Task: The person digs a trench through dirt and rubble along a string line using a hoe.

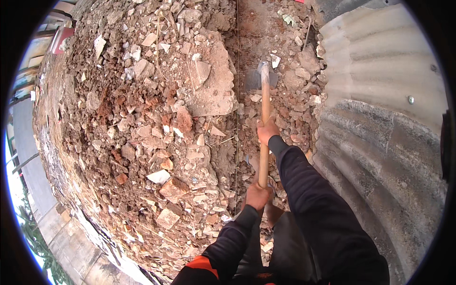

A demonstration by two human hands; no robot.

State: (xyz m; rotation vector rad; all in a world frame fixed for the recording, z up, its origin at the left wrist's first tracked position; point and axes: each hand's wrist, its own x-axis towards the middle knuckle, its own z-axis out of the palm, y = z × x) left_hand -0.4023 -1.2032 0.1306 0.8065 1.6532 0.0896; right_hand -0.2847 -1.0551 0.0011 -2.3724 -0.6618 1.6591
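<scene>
Both my hands grip the pale wooden handle of a hoe (265, 107). My left hand (257, 195) is wrapped round the handle's near end, close to my legs. Farther up, about the middle of the shaft, my right hand (267, 131) is closed round it. The hoe's grey metal blade (254, 80) rests at the far end among soil and broken stones in a narrow trench (285, 102). A thin string (238, 57) runs lengthwise just left of the blade.
A big heap of rubble and earth (137, 114) fills the left side, with a broken slab (209, 80) at the trench edge. Corrugated sheets (375, 137) wall in the right side. My legs (292, 247) stand at the trench's near end. Paving (71, 242) lies far left.
</scene>
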